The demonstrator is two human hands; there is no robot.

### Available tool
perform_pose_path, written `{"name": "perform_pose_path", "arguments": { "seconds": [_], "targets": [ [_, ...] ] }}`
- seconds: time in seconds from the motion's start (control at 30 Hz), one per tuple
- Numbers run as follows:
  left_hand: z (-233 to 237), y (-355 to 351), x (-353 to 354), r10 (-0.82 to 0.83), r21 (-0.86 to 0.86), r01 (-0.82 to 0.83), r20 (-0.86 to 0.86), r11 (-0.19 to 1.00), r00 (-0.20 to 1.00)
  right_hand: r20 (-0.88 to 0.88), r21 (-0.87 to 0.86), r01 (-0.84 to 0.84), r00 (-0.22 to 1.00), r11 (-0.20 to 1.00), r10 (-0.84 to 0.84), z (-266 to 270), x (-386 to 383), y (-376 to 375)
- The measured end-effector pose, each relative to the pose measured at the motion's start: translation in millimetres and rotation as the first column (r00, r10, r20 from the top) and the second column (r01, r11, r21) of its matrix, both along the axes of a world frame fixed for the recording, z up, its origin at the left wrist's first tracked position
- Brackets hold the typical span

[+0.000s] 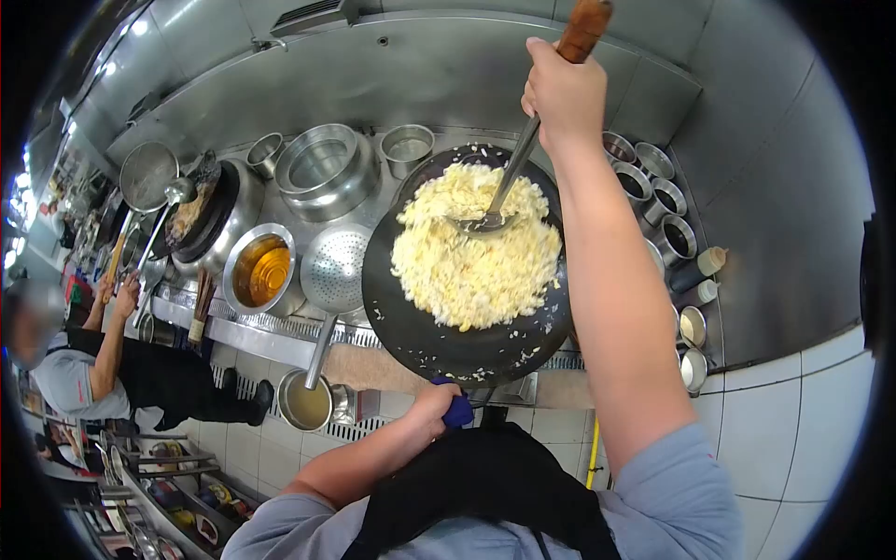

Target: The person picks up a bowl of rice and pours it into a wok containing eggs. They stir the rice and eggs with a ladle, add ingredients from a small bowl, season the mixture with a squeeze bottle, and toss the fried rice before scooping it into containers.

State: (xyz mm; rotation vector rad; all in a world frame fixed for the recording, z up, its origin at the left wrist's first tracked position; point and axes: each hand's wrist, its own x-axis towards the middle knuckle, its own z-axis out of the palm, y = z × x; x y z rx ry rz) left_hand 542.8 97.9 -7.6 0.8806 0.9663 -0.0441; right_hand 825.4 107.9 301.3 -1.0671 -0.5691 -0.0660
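A large black wok (401, 317) holds a heap of fried rice with yellow egg (476, 271), with loose grains scattered round its rim. My left hand (436, 409) is closed on a blue cloth (458, 410) at the wok's near edge; the handle beneath is hidden. Above the wok's far right side, my right hand (567, 93) grips the wooden handle (585, 30) of a long metal ladle (485, 222). The head of that ladle rests in the upper part of the rice.
Left of the wok are a perforated strainer (334, 269), a pot of amber liquid (263, 271) and a large steel pot (322, 173). Seasoning tins (674, 238) and squeeze bottles (700, 269) line the right. A co-worker (89, 373) stands far left, holding utensils.
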Motion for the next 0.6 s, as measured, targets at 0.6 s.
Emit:
{"name": "perform_pose_path", "arguments": {
  "seconds": [0.6],
  "targets": [
    [46.5, 49.0, 76.3, 0.08, -0.253, -0.021, 0.226, 0.967, 0.971, 0.105, -0.27, -0.04, 0.992, 0.962, 0.071, -91.1, -22.0, 3.8]
  ]
}}
